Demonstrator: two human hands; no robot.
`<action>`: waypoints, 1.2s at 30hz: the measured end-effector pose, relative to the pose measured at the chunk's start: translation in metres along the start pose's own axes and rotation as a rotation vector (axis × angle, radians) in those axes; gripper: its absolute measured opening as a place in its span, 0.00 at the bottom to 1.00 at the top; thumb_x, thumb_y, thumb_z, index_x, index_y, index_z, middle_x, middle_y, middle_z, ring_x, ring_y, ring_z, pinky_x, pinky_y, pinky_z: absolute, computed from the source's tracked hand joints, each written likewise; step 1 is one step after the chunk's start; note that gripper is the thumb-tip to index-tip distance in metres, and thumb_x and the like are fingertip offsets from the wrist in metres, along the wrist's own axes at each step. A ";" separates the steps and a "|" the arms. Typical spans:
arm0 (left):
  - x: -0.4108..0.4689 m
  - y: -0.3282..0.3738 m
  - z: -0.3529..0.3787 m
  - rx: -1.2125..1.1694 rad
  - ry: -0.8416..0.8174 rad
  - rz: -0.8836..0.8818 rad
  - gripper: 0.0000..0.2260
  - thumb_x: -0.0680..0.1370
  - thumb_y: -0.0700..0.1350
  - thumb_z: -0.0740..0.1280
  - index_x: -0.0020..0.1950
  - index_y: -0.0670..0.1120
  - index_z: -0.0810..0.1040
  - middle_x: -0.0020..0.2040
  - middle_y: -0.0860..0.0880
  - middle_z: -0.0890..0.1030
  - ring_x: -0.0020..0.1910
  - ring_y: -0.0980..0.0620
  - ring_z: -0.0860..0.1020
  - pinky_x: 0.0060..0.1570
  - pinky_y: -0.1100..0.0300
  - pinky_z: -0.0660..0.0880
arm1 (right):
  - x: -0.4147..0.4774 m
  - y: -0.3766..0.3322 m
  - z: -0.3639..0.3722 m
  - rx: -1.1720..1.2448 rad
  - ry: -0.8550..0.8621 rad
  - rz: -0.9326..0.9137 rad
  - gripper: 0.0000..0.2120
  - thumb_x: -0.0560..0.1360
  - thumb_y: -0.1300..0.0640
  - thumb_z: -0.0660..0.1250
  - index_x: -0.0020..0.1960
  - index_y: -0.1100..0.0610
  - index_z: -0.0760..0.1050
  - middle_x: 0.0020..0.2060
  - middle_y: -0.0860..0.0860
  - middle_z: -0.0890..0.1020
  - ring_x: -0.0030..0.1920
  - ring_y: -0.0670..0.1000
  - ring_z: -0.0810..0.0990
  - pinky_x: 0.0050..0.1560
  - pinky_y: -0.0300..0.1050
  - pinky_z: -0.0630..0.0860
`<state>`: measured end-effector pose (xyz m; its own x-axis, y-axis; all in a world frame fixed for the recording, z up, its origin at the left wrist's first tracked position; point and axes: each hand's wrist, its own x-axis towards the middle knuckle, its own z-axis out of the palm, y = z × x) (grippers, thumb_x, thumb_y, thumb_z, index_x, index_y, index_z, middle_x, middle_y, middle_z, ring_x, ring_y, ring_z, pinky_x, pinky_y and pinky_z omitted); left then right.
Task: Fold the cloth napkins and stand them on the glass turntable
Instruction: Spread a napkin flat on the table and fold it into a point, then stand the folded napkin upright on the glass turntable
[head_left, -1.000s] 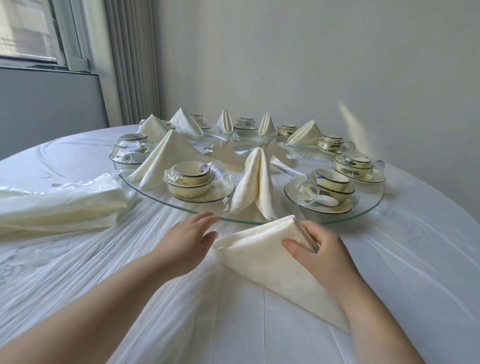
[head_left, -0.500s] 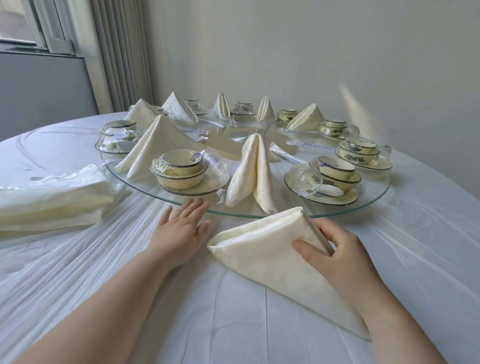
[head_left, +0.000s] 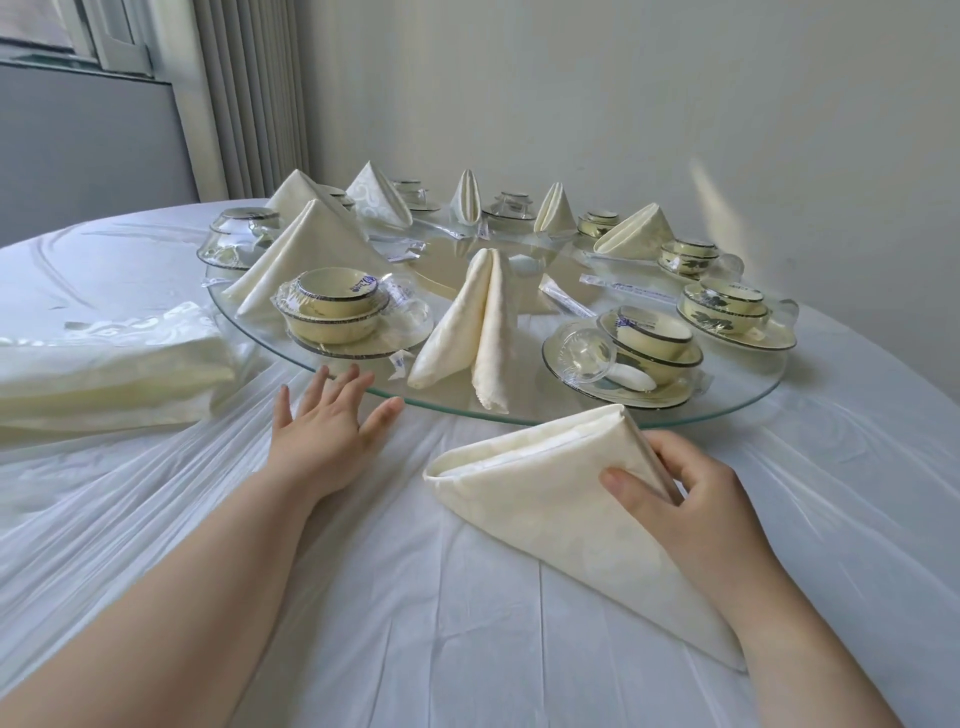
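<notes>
White-clothed counter shows several napkins standing on the turntable just beyond the left hand's spread, empty fingers, while the right hand pinches a flat napkin and a stack awaits folding.

A cream cloth napkin, folded into a long triangle, lies flat just in front of the round clear glass turntable, its layered open edge facing left. Several cream folded napkins stand as pointed cones around the glass. An unfolded napkin pile lies flat to its left.
</notes>
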<state>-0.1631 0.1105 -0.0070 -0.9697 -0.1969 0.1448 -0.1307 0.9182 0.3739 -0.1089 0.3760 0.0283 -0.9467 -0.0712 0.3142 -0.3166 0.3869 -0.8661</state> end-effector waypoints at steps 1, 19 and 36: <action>0.001 -0.003 -0.001 0.002 0.012 -0.025 0.26 0.79 0.60 0.46 0.75 0.52 0.53 0.76 0.54 0.50 0.75 0.55 0.42 0.70 0.52 0.35 | 0.000 0.000 0.000 -0.002 0.002 -0.002 0.07 0.60 0.50 0.67 0.39 0.45 0.76 0.34 0.39 0.81 0.34 0.37 0.76 0.34 0.27 0.69; -0.011 0.022 0.000 0.056 0.207 0.609 0.33 0.79 0.60 0.40 0.61 0.43 0.78 0.60 0.46 0.79 0.61 0.44 0.75 0.64 0.58 0.51 | 0.003 0.003 -0.002 -0.052 0.024 -0.031 0.06 0.65 0.52 0.72 0.40 0.47 0.77 0.37 0.41 0.81 0.37 0.40 0.77 0.36 0.28 0.70; -0.010 0.011 0.001 0.223 -0.008 0.198 0.23 0.81 0.54 0.43 0.76 0.51 0.51 0.76 0.56 0.50 0.74 0.59 0.45 0.71 0.56 0.38 | 0.002 0.001 -0.002 -0.056 0.034 -0.006 0.06 0.70 0.55 0.72 0.40 0.45 0.76 0.39 0.40 0.81 0.39 0.40 0.77 0.36 0.27 0.70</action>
<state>-0.1553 0.1225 -0.0054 -0.9823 -0.0049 0.1874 0.0195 0.9915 0.1283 -0.1110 0.3778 0.0284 -0.9418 -0.0432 0.3335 -0.3180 0.4372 -0.8413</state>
